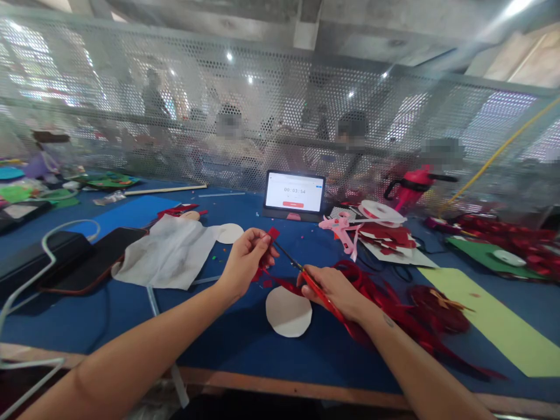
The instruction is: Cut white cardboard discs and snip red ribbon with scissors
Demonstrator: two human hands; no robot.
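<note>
Between the fingertips of my left hand [250, 256], a small red piece of ribbon [273, 233] is pinched. My right hand [330, 289] is closed round the orange-red handles of a pair of scissors [311, 281], whose blades point up and left toward that piece. Below the hands lies a white round disc [289, 315], and small red scraps rest just above it. Long dark red ribbon [389, 306] spreads in loose curls beside and behind my right hand. A second white disc [230, 233] lies past my left wrist.
A whitish cloth [168, 254] and a dark phone [94, 259] lie left. A lit tablet [294, 192] stands at the back, with a pink glue gun [342, 230] and white spool [380, 213] to its right. Yellow paper [494, 321] lies right. A perforated metal screen [280, 116] runs behind.
</note>
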